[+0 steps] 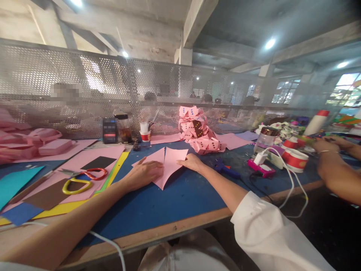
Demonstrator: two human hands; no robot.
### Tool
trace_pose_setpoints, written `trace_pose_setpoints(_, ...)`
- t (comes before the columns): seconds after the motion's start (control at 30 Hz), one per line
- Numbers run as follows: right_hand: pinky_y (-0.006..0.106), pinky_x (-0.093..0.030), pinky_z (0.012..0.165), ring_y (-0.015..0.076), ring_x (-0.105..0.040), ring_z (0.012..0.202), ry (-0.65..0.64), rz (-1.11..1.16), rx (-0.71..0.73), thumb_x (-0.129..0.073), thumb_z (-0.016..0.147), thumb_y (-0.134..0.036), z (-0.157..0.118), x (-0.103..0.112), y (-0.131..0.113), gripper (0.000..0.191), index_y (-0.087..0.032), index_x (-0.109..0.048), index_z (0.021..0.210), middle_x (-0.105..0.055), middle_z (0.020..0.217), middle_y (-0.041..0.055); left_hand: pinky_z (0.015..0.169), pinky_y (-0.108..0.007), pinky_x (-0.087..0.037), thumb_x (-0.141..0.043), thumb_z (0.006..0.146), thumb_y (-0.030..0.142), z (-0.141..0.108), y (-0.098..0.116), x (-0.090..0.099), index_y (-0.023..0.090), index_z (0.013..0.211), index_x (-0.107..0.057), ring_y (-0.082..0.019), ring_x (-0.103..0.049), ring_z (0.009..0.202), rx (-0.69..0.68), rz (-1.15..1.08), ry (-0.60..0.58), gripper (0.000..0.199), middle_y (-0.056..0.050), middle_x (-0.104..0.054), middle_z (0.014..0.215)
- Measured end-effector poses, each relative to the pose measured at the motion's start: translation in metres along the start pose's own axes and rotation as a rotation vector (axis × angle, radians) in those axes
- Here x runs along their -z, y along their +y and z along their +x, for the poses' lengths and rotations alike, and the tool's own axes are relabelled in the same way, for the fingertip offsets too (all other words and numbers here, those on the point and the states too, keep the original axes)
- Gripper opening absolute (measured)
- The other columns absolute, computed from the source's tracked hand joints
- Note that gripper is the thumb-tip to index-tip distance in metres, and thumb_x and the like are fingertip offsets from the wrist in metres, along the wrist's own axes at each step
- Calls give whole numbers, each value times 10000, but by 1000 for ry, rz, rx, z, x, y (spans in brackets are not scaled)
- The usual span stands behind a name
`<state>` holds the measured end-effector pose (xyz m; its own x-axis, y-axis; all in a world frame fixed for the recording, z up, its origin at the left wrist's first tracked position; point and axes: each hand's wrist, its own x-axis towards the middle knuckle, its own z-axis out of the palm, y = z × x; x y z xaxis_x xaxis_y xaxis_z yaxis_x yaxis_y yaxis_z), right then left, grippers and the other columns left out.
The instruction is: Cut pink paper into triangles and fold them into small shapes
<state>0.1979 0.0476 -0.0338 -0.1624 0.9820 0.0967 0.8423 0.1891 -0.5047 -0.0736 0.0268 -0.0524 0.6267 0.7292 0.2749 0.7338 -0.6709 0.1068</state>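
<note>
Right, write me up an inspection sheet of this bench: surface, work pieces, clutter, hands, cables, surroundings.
Surface: blue table top with small specks; wooden front edge.
Work pieces: pink sheet under the hands, slit from its far edge; dotted pink pieces heaped beyond it.
Clutter: scissors with red and yellow handles on loose paper at left; blue glue gun at right.
Hands: left hand flat on the sheet; right hand pinching its right edge.
Cables: white cable looping past the front edge from the pink power strip; second white cable at front left.
Surroundings: perforated metal screen behind; another person's arms at far right.
</note>
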Motion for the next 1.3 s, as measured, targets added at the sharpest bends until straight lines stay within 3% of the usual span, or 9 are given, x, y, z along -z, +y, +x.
trace_pose_setpoints(0.13, 319, -475, 847, 307, -696, 1028, -17, -26, -5, -649, 814, -658, -2, -2, -5, 495, -212, -799, 968, -776, 1017, 101, 1272, -484, -125, -502, 969, 467, 0, 5, 3, 390, 1253, -647, -186, -593, 1295, 36, -22, 7, 328, 50, -641, 1402)
trace_pose_setpoints(0.43, 315, -475, 837, 304, -702, 1025, -60, -67, -24, -664, 816, -553, -3, -1, -8, 390, -205, -790, 937, -775, 1032, 100, 1273, -458, -148, -493, 960, 481, -1, 5, 5, 370, 1269, -636, -200, -598, 1288, 60, -36, -7, 358, 48, -638, 1406)
trace_pose_setpoints(1.3, 380, -430, 979, 308, -662, 1144, -72, -77, -18, -612, 870, -511, 0, -5, -7, 383, -235, -774, 1079, -750, 1176, 89, 1268, -479, -172, -472, 963, 552, 0, 5, 4, 369, 1272, -634, -220, -602, 1289, 82, -39, -14, 394, 46, -628, 1417)
